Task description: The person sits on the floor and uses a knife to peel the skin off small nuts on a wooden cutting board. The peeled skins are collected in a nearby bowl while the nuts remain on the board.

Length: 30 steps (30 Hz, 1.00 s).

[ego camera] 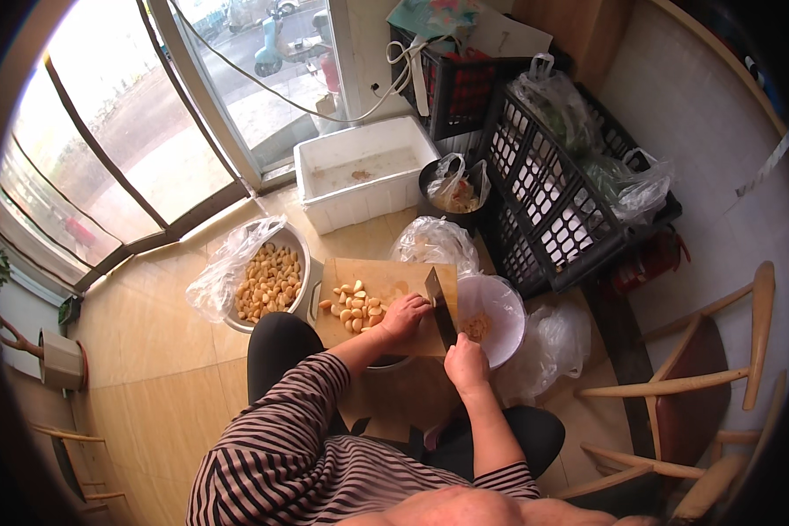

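Observation:
My right hand (467,363) grips the handle of a kitchen cleaver (440,306). Its dark blade stands on the right part of a wooden cutting board (342,334). Close to the left of the blade, my left hand (404,318) rests on the board with fingers bent. Whether a clove sits under those fingertips is hidden. Several peeled garlic cloves (355,306) lie loose on the board's left half. Beside the board's right edge is a white plastic basin (509,306) with chopped garlic (477,327) in it.
Left of the board, a metal basin (304,253) holds many cloves, a plastic bag (214,289) over its rim. Behind are a white foam box (361,197), a black bucket (457,214) and black crates (523,171). Wooden chairs (664,389) stand at right.

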### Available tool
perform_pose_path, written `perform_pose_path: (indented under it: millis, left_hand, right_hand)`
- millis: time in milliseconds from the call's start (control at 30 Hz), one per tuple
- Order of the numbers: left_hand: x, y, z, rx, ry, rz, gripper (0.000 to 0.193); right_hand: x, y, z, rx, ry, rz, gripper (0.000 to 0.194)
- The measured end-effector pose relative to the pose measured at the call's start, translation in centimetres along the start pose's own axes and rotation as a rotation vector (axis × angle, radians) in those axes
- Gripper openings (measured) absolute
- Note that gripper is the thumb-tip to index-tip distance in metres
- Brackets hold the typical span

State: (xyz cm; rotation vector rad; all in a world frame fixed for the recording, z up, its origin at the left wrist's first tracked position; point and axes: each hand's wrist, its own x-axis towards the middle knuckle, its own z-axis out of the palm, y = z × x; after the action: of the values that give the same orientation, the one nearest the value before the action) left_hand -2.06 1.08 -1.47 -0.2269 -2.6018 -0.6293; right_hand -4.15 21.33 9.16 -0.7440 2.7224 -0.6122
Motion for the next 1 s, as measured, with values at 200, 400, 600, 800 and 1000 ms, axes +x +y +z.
perform_pose_path:
  millis: [200, 400, 600, 800, 1000]
  left_hand:
    - [-0.20, 0.12, 0.04, 0.013, 0.014, -0.015, 0.027]
    - [-0.09, -0.02, -0.01, 0.002, 0.024, 0.016, 0.026]
    - [-0.06, 0.16, -0.29, 0.007, 0.048, 0.024, 0.024]
    - [-0.24, 0.05, -0.33, 0.014, 0.040, 0.024, 0.024]
    - [-0.58, -0.17, -0.31, 0.050, -0.008, 0.036, 0.023]
  right_hand:
    - [0.04, 0.01, 0.08, 0.011, -0.022, 0.004, 0.015]
    - [0.05, -0.07, -0.04, 0.023, -0.013, -0.001, 0.015]
    - [0.15, 0.00, 0.10, 0.019, -0.013, 0.001, 0.014]
    - [0.17, -0.08, 0.03, 0.012, -0.013, -0.015, 0.014]
    - [0.13, -0.18, 0.28, -0.010, -0.032, -0.018, 0.014]
